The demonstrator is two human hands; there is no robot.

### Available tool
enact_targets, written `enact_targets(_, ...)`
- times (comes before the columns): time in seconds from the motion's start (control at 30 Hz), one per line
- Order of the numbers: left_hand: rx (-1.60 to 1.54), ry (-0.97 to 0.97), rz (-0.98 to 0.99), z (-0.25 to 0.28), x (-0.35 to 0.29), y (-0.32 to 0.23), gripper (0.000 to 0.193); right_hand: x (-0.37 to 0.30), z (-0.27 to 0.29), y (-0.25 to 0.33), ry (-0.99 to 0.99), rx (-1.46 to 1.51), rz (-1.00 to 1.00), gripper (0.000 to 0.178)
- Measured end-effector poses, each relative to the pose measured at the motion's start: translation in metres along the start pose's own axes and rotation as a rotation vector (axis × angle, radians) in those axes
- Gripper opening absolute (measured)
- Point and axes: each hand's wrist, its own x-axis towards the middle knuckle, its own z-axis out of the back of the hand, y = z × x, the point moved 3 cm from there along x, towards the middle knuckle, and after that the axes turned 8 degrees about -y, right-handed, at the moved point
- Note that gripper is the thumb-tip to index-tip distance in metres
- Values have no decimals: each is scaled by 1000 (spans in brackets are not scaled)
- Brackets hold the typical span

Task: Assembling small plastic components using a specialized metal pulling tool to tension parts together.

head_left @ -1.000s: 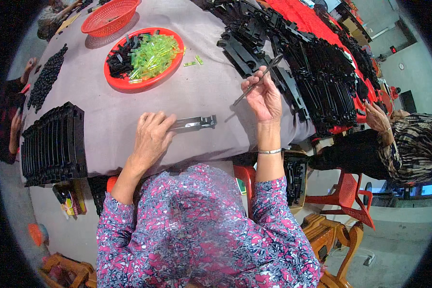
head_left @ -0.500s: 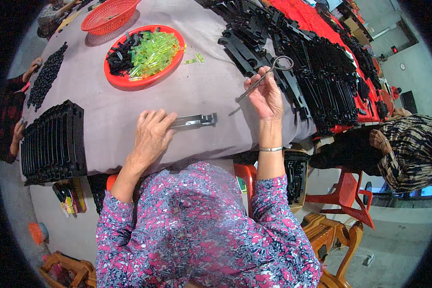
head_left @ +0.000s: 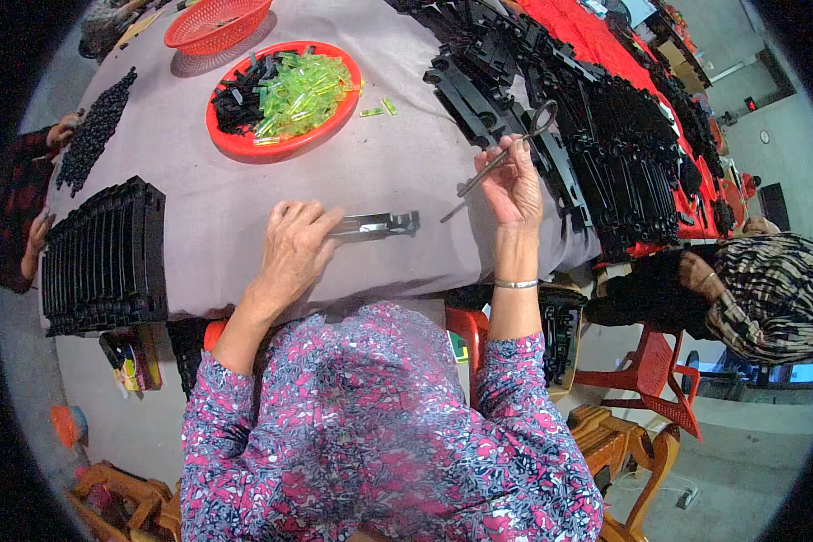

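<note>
My left hand point(head_left: 295, 248) is closed around one end of a narrow black plastic housing point(head_left: 379, 226), which lies on the grey tablecloth. The housing's free end points right. My right hand point(head_left: 512, 185) is raised over the table, its fingers pinching a thin metal rod tool with a looped handle point(head_left: 540, 126). The tool's tip slants down to the left, apart from the housing. Beyond my left hand a red round tray point(head_left: 217, 129) holds yellow-green clear vial-like pieces point(head_left: 307, 90) and small black parts point(head_left: 237, 104).
Stacked black housings point(head_left: 108, 257) stand at the left table edge. A large pile of black housings point(head_left: 614, 154) covers the right side. Small black pieces point(head_left: 97, 131) and a red basket point(head_left: 217, 27) lie farther off. A person in a striped top point(head_left: 777, 285) sits right; another's hands point(head_left: 61, 131) show left.
The whole view has shifted slightly. My left hand still holds the housing, and my right hand still holds the tool, now turned a little more upright.
</note>
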Motion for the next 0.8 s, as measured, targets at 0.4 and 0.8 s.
enact_targets(0.4, 9, 22, 41, -1, -5, -1, 41, 2, -10, -8, 62, -348, 25, 10)
enact_targets(0.8, 7, 41, 61, 4, -2, 5, 42, 2, -10, -52, 40, -1206, 40, 11)
